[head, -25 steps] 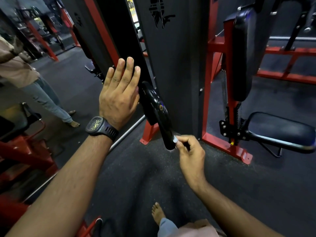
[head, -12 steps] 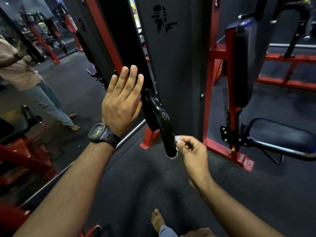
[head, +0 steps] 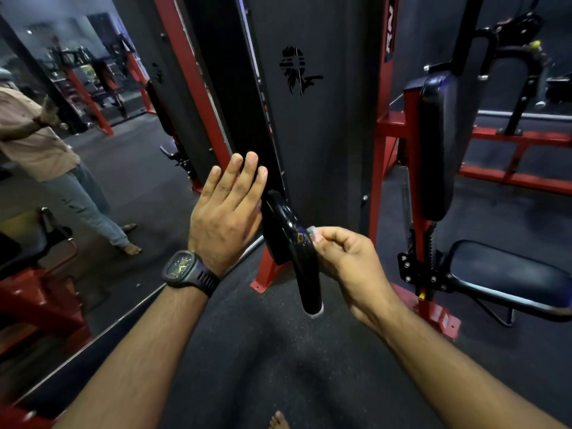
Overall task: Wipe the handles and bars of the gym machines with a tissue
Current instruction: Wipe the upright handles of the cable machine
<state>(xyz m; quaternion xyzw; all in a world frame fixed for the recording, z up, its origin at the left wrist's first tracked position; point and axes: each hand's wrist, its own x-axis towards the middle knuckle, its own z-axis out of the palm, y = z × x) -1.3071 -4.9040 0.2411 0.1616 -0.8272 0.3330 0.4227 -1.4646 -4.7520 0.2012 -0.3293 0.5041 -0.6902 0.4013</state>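
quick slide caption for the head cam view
Right hand pinches a small tissue against the black machine handle while the left hand lies flat beside its upper end.

1. The left wrist wears a dark wristwatch (head: pixel 185 269); squarish case, yellow-green marks on its dial (too fine to read); slotted strap.
2. Both forearms are bare, from frame edge to left hand (head: pixel 226 218) and right hand (head: pixel 349 261).
3. One bare foot (head: pixel 279 420) shows at the bottom edge.

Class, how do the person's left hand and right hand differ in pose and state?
The left hand is flat; the right hand is curled. The left hand holds nothing; the right hand pinches a tissue against the black handle. The left wrist bears a watch; the right, none. Both flank the handle.
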